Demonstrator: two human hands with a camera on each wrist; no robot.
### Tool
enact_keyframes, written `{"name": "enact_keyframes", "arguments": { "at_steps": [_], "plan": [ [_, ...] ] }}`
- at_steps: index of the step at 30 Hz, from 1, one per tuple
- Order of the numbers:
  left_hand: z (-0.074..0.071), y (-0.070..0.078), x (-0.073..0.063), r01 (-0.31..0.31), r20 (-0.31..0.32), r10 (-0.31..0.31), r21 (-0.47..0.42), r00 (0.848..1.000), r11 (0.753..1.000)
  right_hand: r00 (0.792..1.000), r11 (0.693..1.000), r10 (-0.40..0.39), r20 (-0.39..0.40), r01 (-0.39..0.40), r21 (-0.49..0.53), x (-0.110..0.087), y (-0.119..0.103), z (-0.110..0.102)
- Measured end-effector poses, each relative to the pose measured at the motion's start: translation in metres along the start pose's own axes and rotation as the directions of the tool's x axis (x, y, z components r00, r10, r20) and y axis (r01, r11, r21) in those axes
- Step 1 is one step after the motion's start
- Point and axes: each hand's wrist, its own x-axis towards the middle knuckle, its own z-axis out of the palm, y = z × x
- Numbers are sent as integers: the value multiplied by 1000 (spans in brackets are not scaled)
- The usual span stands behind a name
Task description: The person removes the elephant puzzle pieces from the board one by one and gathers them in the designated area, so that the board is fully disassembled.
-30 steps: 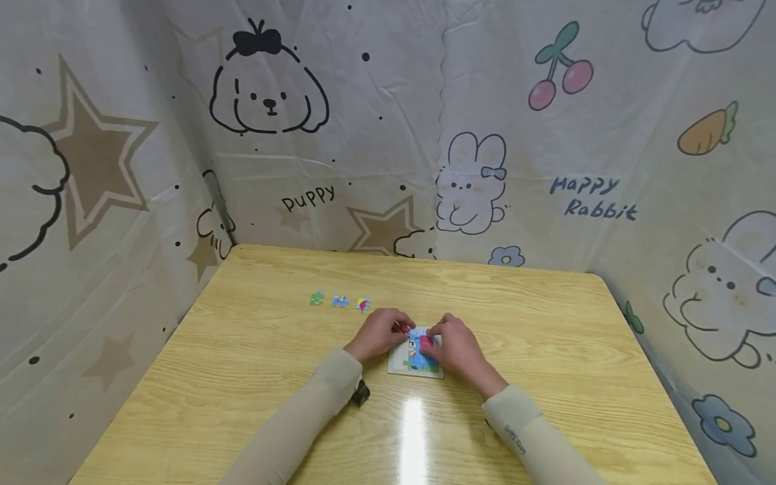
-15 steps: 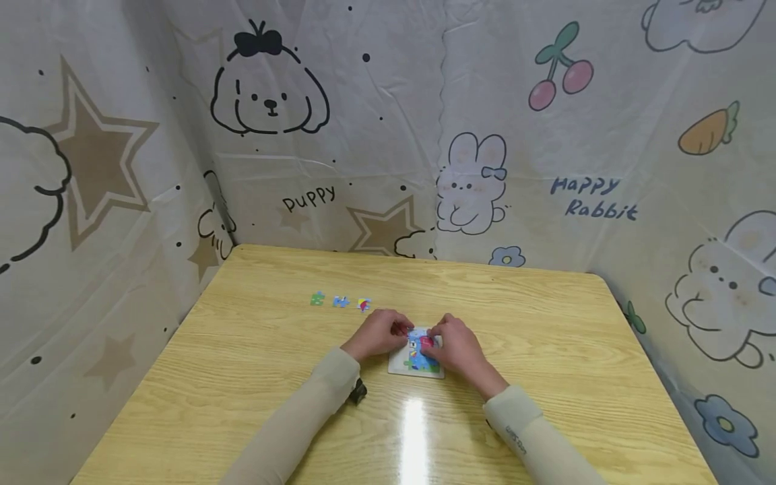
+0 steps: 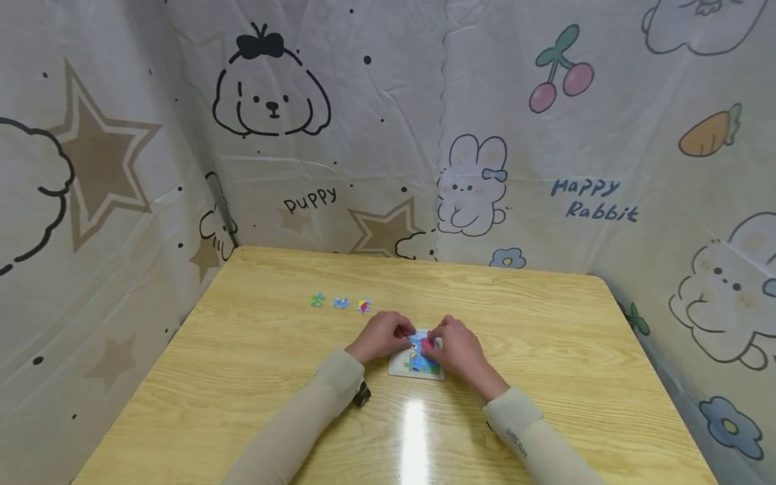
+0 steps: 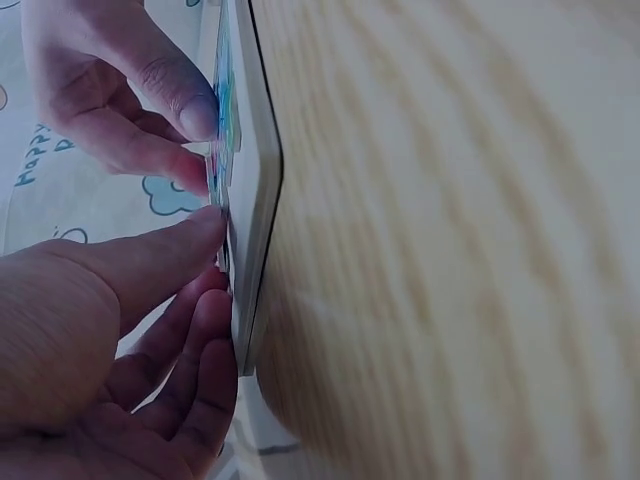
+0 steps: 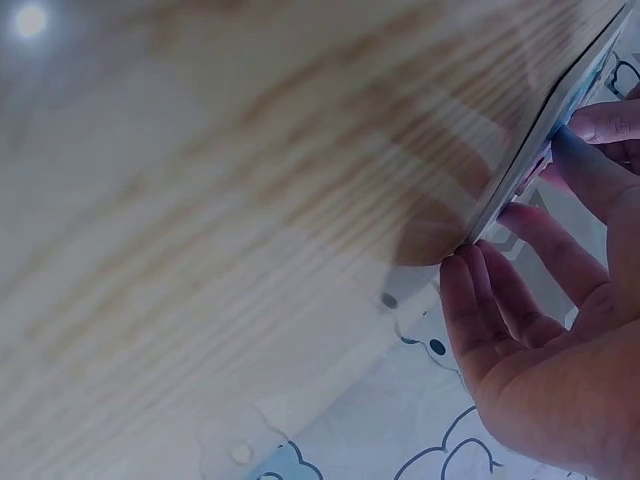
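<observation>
A small jigsaw puzzle board (image 3: 397, 367) lies on the table in front of me, its pale tray partly filled with blue, green and pink-red pieces. At its upper left, my left hand (image 3: 383, 335) pinches a puzzle piece (image 4: 223, 250) between thumb and fingers, close over the tray; its picture is mostly hidden by the thumb. My right hand (image 3: 459, 345) holds the board from the right. Its thumb rests on the joined pieces (image 3: 418, 362), and its other fingertips are right at the board's edge in the right wrist view.
Three loose puzzle pieces lie in a row beyond my left hand: a green one (image 3: 318, 300), a blue one (image 3: 341, 303) and one with a red and yellow pattern (image 3: 364, 306). The wooden table (image 3: 515, 303) backs onto a printed curtain (image 3: 376, 87).
My left hand has shifted slightly at the board's upper left, its thumb now covering more of the puzzle's left side. My right hand stays in place; the loose pieces have not moved.
</observation>
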Motion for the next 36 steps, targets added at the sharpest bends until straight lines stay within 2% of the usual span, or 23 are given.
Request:
{"name": "enact_keyframes", "arguments": {
  "at_steps": [4,12,18,27,36],
  "plan": [
    [1,0,0,-7,10,7,-1,1000,1000,1000,1000,-9,-14,8,-15,0,1,1],
    [2,1,-1,19,14,-19,1,1000,1000,1000,1000,-7,-12,7,-11,-1,0,1],
    [4,1,0,7,9,-7,5,1000,1000,1000,1000,9,-13,-9,-17,1,1,2],
    [4,-2,0,29,26,-29,-30,999,999,1000,1000,9,-10,-9,-12,1,0,2],
    [-4,-4,-5,22,27,-20,-81,999,996,1000,1000,14,-9,-14,-3,2,0,2]
  ]
}}
